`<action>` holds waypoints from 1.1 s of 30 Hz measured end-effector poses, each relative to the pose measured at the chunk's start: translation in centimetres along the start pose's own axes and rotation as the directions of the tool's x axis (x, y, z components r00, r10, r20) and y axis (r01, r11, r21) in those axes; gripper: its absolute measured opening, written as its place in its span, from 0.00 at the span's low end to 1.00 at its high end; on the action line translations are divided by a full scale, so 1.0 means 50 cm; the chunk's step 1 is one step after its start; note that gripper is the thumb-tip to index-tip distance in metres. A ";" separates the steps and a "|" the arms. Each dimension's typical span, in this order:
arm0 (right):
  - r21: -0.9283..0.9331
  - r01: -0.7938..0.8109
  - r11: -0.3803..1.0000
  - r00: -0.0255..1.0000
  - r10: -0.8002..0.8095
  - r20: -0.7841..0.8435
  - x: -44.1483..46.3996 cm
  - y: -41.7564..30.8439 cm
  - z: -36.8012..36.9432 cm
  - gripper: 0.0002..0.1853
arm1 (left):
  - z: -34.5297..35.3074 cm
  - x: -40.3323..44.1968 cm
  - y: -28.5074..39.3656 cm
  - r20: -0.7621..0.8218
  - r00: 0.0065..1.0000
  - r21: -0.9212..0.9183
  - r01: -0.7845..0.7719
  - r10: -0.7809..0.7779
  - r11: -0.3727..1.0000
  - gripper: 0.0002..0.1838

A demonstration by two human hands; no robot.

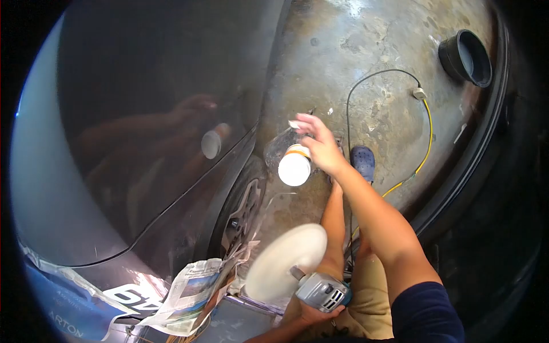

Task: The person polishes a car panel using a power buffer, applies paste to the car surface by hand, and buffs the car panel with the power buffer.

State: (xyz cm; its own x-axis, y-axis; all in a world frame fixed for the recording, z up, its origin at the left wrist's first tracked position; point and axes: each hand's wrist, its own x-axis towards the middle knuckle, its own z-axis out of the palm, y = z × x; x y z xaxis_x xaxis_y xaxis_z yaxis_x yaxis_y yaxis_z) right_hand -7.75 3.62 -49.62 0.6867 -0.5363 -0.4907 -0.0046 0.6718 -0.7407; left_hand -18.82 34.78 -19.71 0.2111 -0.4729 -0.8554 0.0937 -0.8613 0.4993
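This is looking like a car-bodywork garage: a glossy dark car [160,74] is standing on a stained concrete floor [326,57], newspaper [189,297] is hanging near its wheel [244,208], a handheld rotary polisher [320,290] is showing alongside, and a yellow cord [430,134] is trailing.

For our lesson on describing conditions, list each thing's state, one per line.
Polisher, held in left hand
Round pad, fixed to polisher; spinning unclear
White jar, at right hand; grip unclear
Black tub, uncovered; contents unclear
Black cord, joined to yellow cord
Newspaper, spread and creased
Blue clog, worn
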 end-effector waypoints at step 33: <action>-0.196 0.353 0.915 0.886 -0.394 -0.243 0.307 -0.159 0.194 0.37 | -0.003 0.136 0.034 0.223 0.937 -0.271 0.325 -0.269 0.906 0.47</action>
State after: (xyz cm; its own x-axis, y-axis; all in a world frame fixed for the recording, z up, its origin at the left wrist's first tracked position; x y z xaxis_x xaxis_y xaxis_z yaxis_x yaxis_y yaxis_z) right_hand 9.85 -4.98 -46.82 0.4343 -0.8642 -0.2542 0.0959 0.3250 -0.9409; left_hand -17.08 30.13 -24.67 -0.0446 -0.2526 -0.9665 0.4171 -0.8839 0.2118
